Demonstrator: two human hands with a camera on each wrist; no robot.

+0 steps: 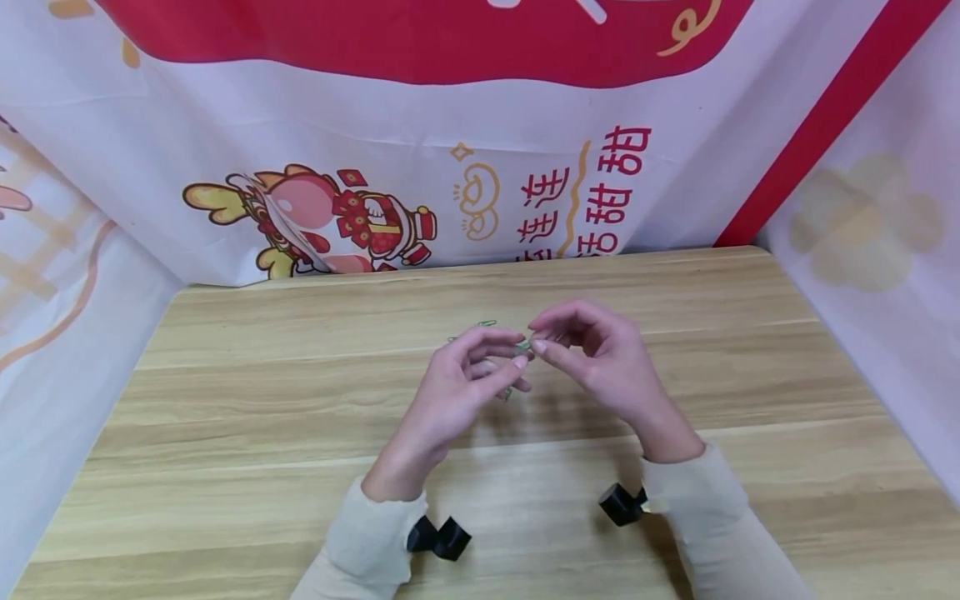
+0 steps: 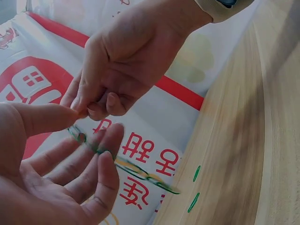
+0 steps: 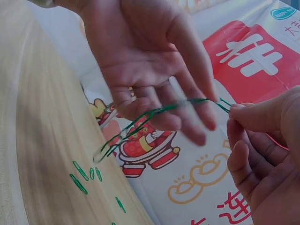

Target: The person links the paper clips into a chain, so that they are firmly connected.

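Observation:
A chain of linked green paper clips [image 3: 150, 113] stretches between the hands above the table. My right hand [image 1: 611, 358] pinches one end of it between thumb and forefinger. Beneath the chain, my left hand [image 1: 456, 379] is spread, its thumb tip close to the pinched end. In the right wrist view a gap separates the left thumb from the forefinger, and the chain runs across the fingers. Its far links [image 2: 154, 180] hang past the little finger. Some left fingers are blurred.
Several loose green paper clips [image 3: 78, 183] lie on the wooden table [image 1: 262, 400] below and beyond the left hand. A printed cloth [image 1: 412, 117] stands along the table's back edge, with more cloth at both sides. Black wrist mounts [image 1: 452, 538] are under the sleeves.

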